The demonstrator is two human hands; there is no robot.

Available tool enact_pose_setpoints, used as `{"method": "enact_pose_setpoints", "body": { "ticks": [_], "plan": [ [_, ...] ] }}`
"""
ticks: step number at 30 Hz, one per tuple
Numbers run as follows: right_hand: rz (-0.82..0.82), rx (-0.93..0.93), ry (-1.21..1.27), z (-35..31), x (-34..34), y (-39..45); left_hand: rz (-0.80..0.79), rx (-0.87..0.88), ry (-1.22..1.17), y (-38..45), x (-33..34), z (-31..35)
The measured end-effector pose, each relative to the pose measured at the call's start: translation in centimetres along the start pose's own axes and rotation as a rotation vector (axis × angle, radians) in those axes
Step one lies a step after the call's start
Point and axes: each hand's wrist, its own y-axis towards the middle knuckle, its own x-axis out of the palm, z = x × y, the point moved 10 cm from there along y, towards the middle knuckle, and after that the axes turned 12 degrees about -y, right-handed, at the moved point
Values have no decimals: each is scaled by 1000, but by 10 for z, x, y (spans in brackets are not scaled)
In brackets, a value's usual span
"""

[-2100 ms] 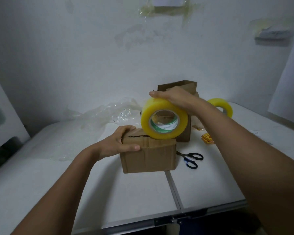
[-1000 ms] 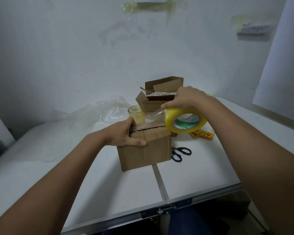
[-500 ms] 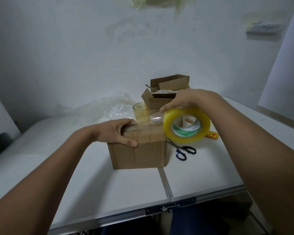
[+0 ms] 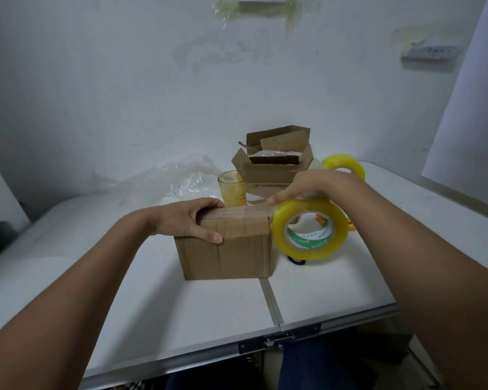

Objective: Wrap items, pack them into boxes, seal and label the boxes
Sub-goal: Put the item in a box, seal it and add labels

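A closed brown cardboard box [image 4: 228, 251] stands on the white table [image 4: 321, 291]. My left hand [image 4: 186, 220] grips its top left corner, thumb on the front face, fingers over the top. My right hand [image 4: 313, 184] grips a large yellow tape roll [image 4: 309, 230] from above, held upright at the box's right top edge. A strip of clear tape [image 4: 245, 211] lies along the box top from the roll toward my left hand.
Behind the box stand a glass with yellowish content [image 4: 232, 188], an open cardboard box [image 4: 273, 164] and a second yellow tape roll [image 4: 344, 164]. Crumpled clear plastic wrap [image 4: 175, 178] lies at the back left. Scissors [image 4: 296, 260] and a yellow packet [image 4: 350, 225] peek out behind the held roll.
My right hand has drawn the roll rightward and down past the box's right edge, so the tape now lies flat along the top. My left hand keeps its hold.
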Motion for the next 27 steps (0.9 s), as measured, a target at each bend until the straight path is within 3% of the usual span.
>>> {"method": "enact_pose_setpoints", "body": {
  "ticks": [11,24,27],
  "plan": [
    [139,-61,205,0,26,4,-17,2,-25,-2,3,1],
    [49,-5,33,-3,32,2,-61,-76,-66,0,5,-7],
    [28,-7,26,-5,33,2,40,-69,-55,10,1,-8]
  ]
}}
